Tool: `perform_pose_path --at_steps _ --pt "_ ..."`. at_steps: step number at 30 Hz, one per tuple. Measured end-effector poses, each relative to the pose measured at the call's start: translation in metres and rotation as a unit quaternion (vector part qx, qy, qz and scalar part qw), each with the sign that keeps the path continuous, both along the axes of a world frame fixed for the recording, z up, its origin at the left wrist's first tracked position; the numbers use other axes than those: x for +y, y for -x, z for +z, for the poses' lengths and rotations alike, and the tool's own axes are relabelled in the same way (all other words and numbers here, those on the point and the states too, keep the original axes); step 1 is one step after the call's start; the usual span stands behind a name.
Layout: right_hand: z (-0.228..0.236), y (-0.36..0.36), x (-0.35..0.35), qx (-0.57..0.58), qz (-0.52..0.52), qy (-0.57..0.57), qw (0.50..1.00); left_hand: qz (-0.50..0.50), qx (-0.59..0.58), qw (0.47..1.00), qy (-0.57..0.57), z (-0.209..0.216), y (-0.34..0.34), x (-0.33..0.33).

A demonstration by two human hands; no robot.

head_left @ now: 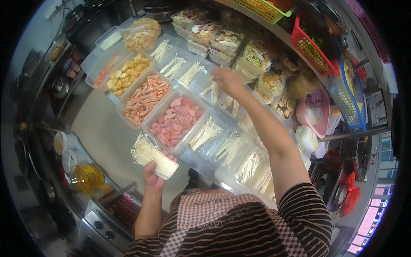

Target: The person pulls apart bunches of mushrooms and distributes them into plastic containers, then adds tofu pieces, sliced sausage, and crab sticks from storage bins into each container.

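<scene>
My left hand grips a thick bunch of enoki mushrooms near the table's front edge, beside a tub of pink sausage slices. Reaching across the table, my right hand has its fingers closed at the top of a small enoki portion in a clear container. The fingertips are partly hidden by the hand. Similar small enoki portions lie in containers on both sides, such as one far portion and one near portion.
Tubs of cut crab sticks and yellow chunks stand at the left, with a bag of yellow chunks behind. Stacked boxes of mixed vegetables fill the back. Red and blue baskets sit at the right, above the table.
</scene>
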State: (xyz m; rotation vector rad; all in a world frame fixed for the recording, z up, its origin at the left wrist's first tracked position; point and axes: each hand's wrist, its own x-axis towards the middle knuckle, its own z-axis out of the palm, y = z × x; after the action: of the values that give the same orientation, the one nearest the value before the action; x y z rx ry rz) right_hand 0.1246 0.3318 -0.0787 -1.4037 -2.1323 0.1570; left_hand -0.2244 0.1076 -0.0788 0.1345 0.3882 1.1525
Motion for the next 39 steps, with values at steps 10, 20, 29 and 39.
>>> perform_pose_path --at_steps 10,20,29,39 --pt "0.042 0.015 -0.044 -0.168 -0.049 0.053 0.983 -0.068 -0.004 0.998 -0.012 0.018 -0.021 0.004" --pt "0.103 0.095 -0.21 0.339 0.033 0.484 0.806 -0.16 0.108 0.976 -0.105 0.057 -0.064 0.003" --pt "0.094 0.104 -0.219 0.5 -0.09 0.366 0.78 -0.159 0.104 0.975 -0.119 0.038 -0.072 0.024" --pt "0.086 0.181 -0.118 0.448 -0.123 0.351 0.813 -0.19 0.101 0.972 -0.092 0.031 0.001 0.149"
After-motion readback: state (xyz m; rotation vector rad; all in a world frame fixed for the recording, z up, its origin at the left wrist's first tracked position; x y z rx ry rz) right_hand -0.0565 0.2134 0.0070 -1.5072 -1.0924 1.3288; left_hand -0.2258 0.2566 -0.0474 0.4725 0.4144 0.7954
